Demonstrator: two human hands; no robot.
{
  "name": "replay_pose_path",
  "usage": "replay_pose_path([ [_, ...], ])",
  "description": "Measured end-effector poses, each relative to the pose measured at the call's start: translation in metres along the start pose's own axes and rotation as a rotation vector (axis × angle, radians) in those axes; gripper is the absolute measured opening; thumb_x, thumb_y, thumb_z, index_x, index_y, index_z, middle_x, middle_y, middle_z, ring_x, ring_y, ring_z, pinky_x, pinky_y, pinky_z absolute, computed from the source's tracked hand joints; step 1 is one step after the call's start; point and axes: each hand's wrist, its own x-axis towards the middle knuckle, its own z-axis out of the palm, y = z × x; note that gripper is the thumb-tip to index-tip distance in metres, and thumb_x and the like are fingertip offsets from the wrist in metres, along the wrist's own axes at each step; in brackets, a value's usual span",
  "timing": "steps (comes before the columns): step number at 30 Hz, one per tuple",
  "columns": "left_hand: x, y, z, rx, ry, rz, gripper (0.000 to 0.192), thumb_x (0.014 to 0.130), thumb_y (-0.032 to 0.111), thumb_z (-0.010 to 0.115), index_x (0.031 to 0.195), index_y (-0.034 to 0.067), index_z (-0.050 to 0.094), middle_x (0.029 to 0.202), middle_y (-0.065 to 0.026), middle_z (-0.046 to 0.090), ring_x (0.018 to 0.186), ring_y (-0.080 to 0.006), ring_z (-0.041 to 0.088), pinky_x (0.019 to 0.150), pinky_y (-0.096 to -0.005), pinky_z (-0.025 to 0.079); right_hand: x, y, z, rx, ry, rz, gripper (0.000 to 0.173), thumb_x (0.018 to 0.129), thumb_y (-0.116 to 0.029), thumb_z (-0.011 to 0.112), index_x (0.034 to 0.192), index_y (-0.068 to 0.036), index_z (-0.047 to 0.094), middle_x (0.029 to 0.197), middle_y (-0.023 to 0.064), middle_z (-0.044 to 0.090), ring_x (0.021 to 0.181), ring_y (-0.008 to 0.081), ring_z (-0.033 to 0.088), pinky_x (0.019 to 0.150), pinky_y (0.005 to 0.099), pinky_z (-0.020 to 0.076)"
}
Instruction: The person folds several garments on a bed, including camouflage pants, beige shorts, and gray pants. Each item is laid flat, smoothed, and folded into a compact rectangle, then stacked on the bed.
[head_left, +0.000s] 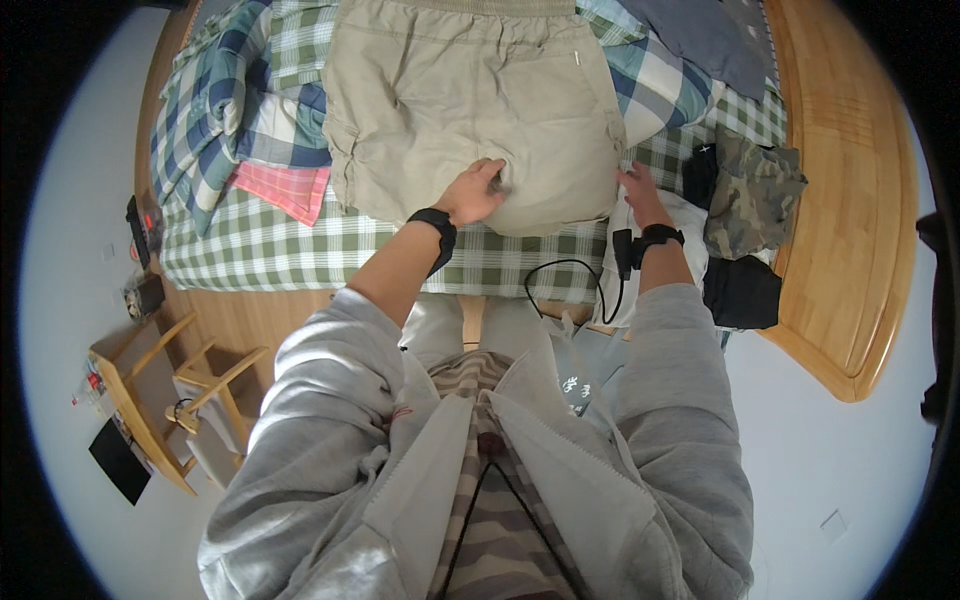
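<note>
Spread on the bed before me lies a khaki garment (465, 90), shorts or folded trousers, with an elastic waistband at its far end and a patch pocket on the right. My left hand (472, 191) is over its lower middle, with thumb and fingers apart and the fingertips at the cloth; they are slightly blurred. At the garment's right edge is my right hand (643, 196), its fingers apart and close to the side seam. Each wrist wears a black band, and a black cable (559, 262) hangs from a connector beside the right one.
A blue-and-white checked quilt (202, 112) and a pink plaid cloth (289, 187) lie left on the green checked bedding (375, 255). To the right are camouflage clothing (750, 195), a folded black garment (742, 292) and a wooden bed board (847, 225). A wooden chair (214, 382) stands at left.
</note>
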Motion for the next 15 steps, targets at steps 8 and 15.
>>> replay_pose_path([
  [8,0.011,0.017,0.009,0.258,-0.116,-0.184,0.064,0.075,0.021,0.054,0.133,0.004,0.030,0.138,-0.0209,0.027,0.123,-0.0358,0.033,0.101,-0.0365,0.031,0.001,0.017,0.019,0.157,-0.074,-0.038,0.070,0.073,-0.026,0.069,0.126,0.004,0.035,0.120,0.0175,0.047,0.107,0.0254,0.047,0.091,0.0321,0.0357],
  [15,0.005,0.035,0.019,0.358,0.082,-0.213,0.057,0.074,0.019,0.058,0.125,0.004,0.037,0.130,-0.0182,0.037,0.116,-0.0353,0.040,0.096,-0.0393,0.036,0.005,0.029,0.019,0.049,-0.142,-0.040,0.045,0.075,-0.022,0.066,0.110,0.003,0.054,0.105,0.0109,0.058,0.096,0.0192,0.053,0.083,0.0300,0.0393],
])
